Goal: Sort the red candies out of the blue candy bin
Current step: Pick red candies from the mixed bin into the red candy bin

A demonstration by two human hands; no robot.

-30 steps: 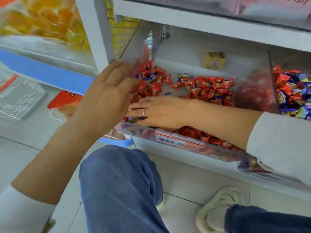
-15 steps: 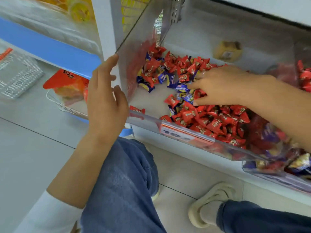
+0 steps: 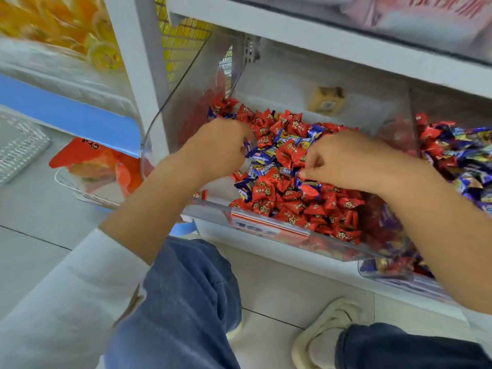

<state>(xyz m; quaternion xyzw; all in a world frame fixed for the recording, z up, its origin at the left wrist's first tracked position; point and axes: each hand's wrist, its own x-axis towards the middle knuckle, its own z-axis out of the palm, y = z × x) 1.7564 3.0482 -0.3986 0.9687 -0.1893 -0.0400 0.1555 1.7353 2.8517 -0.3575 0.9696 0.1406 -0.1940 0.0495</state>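
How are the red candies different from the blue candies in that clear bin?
The red candies far outnumber the blue candies. Red ones spread across the whole clear bin; blue ones cluster mid-pile between the hands. Red wrappers look squarish, blue ones longer. Both are small, shiny and wrapped.

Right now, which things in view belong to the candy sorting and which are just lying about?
Job: left hand, right hand, red wrapped candies, blue wrapped candies, clear plastic bin.
Idle: small tan box, orange snack packet, white wire basket.
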